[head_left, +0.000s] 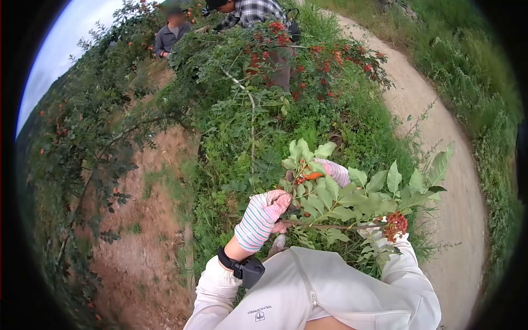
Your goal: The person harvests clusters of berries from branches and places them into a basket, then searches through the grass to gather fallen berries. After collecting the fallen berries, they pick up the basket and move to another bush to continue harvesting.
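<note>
My left hand (259, 220), in a striped white and pink glove, is closed around the cut end of a leafy branch (330, 226). The branch stretches to the right across my front, with broad green leaves (324, 203) and a cluster of red berries (395, 226) near its far end. Behind the leaves, my right hand (335, 172), in a similar glove, is closed at an orange object (314, 176), seemingly a handle. Leaves hide most of its fingers and the rest of that object. A few small red berries (300, 180) show beside it.
Ahead stands a thorny-looking shrub (231, 71) with red berry clusters (280, 34). Two people are behind it, one in a plaid shirt (258, 11), one in a dark jacket (171, 38). A dirt path (440, 137) runs along the right; bare reddish soil (148, 220) lies left.
</note>
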Action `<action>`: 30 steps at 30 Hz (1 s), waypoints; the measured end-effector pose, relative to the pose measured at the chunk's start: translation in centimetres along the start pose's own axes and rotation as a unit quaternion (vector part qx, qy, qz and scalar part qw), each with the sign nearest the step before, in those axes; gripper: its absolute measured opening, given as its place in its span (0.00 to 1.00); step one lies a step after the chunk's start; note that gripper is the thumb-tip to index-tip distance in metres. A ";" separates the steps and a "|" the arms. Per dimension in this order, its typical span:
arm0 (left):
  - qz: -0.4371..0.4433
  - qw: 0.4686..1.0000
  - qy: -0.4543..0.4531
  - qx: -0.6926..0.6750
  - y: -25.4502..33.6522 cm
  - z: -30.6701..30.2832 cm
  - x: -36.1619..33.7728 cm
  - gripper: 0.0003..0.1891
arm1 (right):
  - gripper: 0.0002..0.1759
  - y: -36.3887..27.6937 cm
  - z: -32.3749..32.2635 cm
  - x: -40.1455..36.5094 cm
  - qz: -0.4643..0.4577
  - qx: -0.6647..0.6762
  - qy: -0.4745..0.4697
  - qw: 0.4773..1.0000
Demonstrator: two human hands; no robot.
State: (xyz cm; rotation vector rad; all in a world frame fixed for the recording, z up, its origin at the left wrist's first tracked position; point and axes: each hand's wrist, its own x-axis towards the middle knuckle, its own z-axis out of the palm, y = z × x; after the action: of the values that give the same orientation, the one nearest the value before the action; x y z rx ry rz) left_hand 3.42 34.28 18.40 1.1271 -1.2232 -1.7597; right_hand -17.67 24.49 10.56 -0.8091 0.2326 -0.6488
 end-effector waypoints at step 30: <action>-0.067 0.996 0.043 -0.031 -5.6 2.1 8.9 0.13 | 0.23 0.5 -7.1 -3.3 -0.087 -0.245 0.096 0.961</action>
State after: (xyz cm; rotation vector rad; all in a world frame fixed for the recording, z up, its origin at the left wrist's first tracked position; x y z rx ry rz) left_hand -2.24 28.75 11.17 1.2600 -1.0564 -1.8152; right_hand -23.09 22.54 5.19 -1.2541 0.5160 -0.8518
